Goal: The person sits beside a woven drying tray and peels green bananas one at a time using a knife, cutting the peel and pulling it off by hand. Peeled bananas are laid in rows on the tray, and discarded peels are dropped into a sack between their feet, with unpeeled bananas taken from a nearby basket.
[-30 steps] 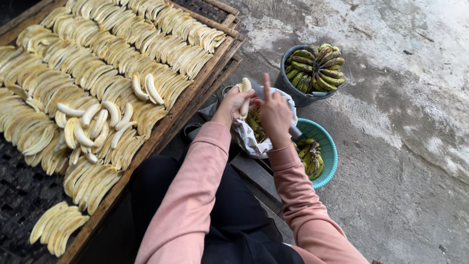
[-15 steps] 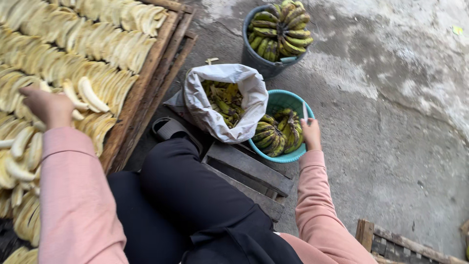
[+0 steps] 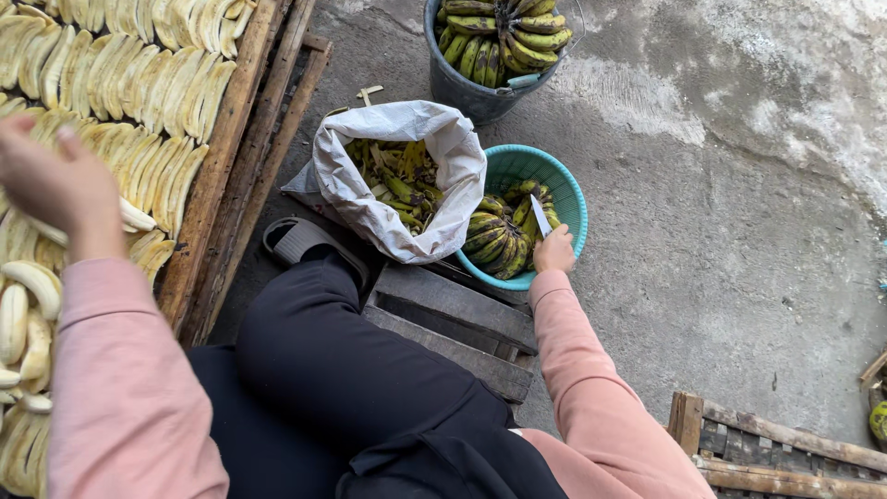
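My right hand (image 3: 554, 249) rests at the near rim of a teal basin (image 3: 565, 189) full of green bananas (image 3: 499, 236) and grips a small knife (image 3: 540, 214), its blade pointing up over the fruit. My left hand (image 3: 57, 180) hovers over the wooden drying tray (image 3: 217, 176), fingers spread, above rows of peeled bananas (image 3: 139, 88); a peeled banana (image 3: 129, 217) lies just under it. I cannot tell if the hand touches it. Both arms wear pink sleeves.
A white sack (image 3: 407, 180) holding banana peels sits beside the teal basin. A dark bucket (image 3: 480, 88) of green bananas stands behind. A wooden crate (image 3: 453, 319) is under my legs, a sandal (image 3: 300, 236) beside it. Another wooden frame (image 3: 776, 448) lies at lower right on concrete.
My hands parted from in front of me: the left swung to the tray of peeled bananas, the right dropped to the teal basin. In the last half second the view shifted slightly.
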Demonstrator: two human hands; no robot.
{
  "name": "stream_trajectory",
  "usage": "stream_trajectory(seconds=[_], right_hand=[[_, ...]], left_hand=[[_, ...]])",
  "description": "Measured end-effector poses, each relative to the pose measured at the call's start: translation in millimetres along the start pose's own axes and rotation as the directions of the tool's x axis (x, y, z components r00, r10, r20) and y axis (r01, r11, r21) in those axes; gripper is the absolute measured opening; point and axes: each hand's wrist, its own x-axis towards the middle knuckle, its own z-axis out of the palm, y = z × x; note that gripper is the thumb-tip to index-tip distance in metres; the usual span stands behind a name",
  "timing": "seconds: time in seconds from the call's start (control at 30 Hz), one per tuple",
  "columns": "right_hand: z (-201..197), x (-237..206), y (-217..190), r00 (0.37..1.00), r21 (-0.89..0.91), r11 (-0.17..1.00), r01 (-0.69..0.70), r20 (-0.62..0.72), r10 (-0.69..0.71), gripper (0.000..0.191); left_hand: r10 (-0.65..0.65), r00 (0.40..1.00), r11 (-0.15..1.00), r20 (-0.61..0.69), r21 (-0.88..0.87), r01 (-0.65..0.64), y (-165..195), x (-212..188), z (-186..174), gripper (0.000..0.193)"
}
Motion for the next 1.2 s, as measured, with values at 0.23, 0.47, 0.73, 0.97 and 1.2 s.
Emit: stream_trajectory(seconds=[0.23,0.47,0.73,0.97,1.2], right_hand=[[-17,18,-2,0.999,0.028,0.998,0.05,-0.006,-0.049,0.05],[-77,16,-26,0.982,0.967,0.248,0.052,-0.005,-0.188,0.029],[-119,-78,-126,0.761,0.965,-0.169,0.201,-0.263,-0.594,0.066],[-168,-78,-156,0.582,0.759,0.152,0.633,-0.337,-0.74,0.066],[-195,-99,-188,0.536,0.588,0.173,0.79,-0.526,-0.661,0.049]], left_hand=[[0.242,0.96,0.887,0.139,-0.432,-0.161,171,-20,10,0.018],[0.17,0.459,0.652,0.872,-0.449,0.611,291,-149,62,0.061],[0.251,0.38,0.003,0.89,-0.393,0.919,282,-201,116,0.052],[0.258,0.908,0.788,0.33,-0.615,-0.001,263,-169,69,0.042],[0.41,0.911,0.826,0.042,-0.442,-0.351,274,-164,51,0.04]])
